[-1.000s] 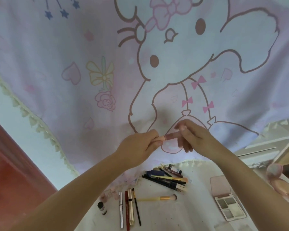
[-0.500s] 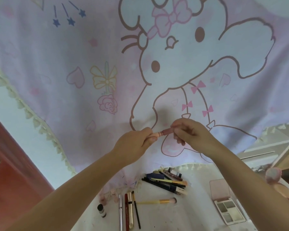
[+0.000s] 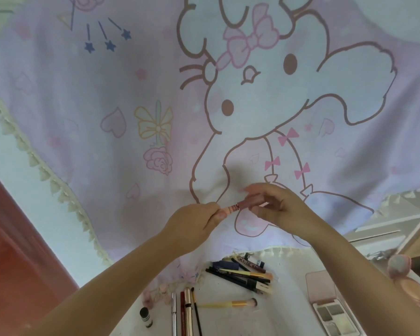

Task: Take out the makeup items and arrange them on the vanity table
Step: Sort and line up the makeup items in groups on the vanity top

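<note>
At frame centre the left hand (image 3: 194, 226) pinches one end of a slim pink lip-gloss tube (image 3: 243, 206); the right hand (image 3: 274, 207) grips the other. A gap has opened since a second ago, so the cap seems to be twisting off, and placing it on the white vanity table (image 3: 284, 311) waits.

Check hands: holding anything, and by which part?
Both hold one pink lip-gloss tube: left hand pinches its left end, right hand grips the darker right part.

This is a home bedroom, a dressing corner by the look of it. A pastel cloth (image 3: 107, 117) printed with a cartoon rabbit, hearts and bows hangs behind a white surface (image 3: 289, 318). On it lie a heap of cosmetic pencils (image 3: 240, 275), a makeup brush (image 3: 228, 304), an open eyeshadow palette (image 3: 330, 311) and a powder compact (image 3: 412, 291). A red-brown door (image 3: 15, 251) stands at left.
</note>
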### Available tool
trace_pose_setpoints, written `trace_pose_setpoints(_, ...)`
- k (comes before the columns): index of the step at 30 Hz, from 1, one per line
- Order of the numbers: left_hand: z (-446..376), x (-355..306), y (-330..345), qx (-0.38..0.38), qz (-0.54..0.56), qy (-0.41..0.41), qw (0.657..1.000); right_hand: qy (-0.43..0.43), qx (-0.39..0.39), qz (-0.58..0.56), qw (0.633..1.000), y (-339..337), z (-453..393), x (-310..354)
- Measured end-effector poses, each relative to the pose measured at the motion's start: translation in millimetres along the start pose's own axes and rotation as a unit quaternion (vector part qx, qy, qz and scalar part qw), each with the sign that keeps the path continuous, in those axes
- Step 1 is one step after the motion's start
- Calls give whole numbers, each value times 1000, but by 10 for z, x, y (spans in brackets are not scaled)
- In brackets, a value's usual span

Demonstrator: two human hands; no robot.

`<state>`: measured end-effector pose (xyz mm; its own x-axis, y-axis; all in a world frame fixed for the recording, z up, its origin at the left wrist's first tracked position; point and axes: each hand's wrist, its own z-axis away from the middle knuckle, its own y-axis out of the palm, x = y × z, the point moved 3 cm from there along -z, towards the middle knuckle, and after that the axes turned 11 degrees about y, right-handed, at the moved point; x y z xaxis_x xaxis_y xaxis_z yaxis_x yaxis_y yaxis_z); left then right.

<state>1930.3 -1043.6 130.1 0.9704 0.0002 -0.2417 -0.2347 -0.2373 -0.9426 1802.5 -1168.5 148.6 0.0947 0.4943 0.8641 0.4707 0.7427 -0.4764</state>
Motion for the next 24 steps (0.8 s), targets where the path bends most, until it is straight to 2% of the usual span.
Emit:
trace_pose_setpoints(2,11,-9,-8,-8,5,2,1000,38,11,-11,999,27,-2,-18)
trace_pose_setpoints(5,19,-22,11,-6,4,7,1000,70,-10,45,997,40,-10,-58)
trace_pose_setpoints(7,28,-19,34,-2,5,7,1000,63,-19,39,997,51,-1,-60)
trace_pose_setpoints(11,67,2,52,-7,11,1,1000,24,6,-42,999,54,45,-47)
trace_pose_setpoints(13,87,13,60,-11,10,1,1000,38,7,-55,998,51,41,-76)
trace_pose_setpoints(19,118,17,99,-3,7,6,1000,68,3,29,997,105,29,-150)
trace_pose_setpoints(24,203,80,194,1,62,-19,998,59,25,-47,997,208,49,-179)
